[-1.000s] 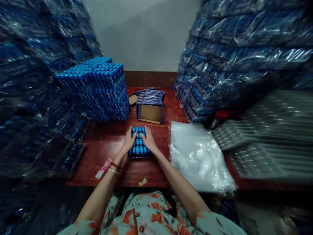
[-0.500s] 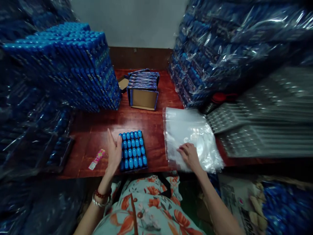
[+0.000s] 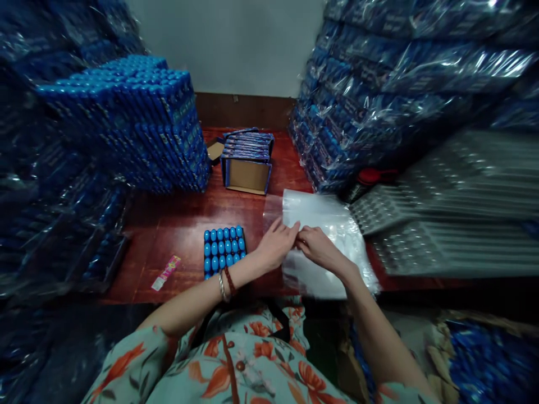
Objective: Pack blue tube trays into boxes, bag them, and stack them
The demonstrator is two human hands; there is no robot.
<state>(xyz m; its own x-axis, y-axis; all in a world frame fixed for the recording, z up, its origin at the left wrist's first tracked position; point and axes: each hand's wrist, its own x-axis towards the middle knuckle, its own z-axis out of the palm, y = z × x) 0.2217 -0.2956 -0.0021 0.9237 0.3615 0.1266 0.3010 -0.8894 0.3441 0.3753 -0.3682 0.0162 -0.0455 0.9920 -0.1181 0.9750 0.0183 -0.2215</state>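
My left hand (image 3: 278,242) and my right hand (image 3: 319,248) meet over a pile of clear plastic bags (image 3: 324,210). Fingers of both hands are closed in a pinch on the edge of the top plastic bag (image 3: 273,207), which sticks out to the left of the pile. Below my left forearm lies a tray of glossy blue oval pieces (image 3: 223,247) in rows, its near part hidden by the arm. A small pink packet (image 3: 166,273) rests on the table left of that tray.
Open cardboard boxes (image 3: 247,174) stand at the table's back. Tall stacks of blue packs rise at the left (image 3: 168,129) and right (image 3: 337,118). Grey moulded trays (image 3: 421,241) and a red-lidded container (image 3: 368,177) are at the right. The wooden table's (image 3: 143,235) front edge lies before me.
My left hand has left the side of the blue-piece tray and come right to meet my right hand. The top bag has shifted leftward off the pile. My right hand has moved slightly up and left.
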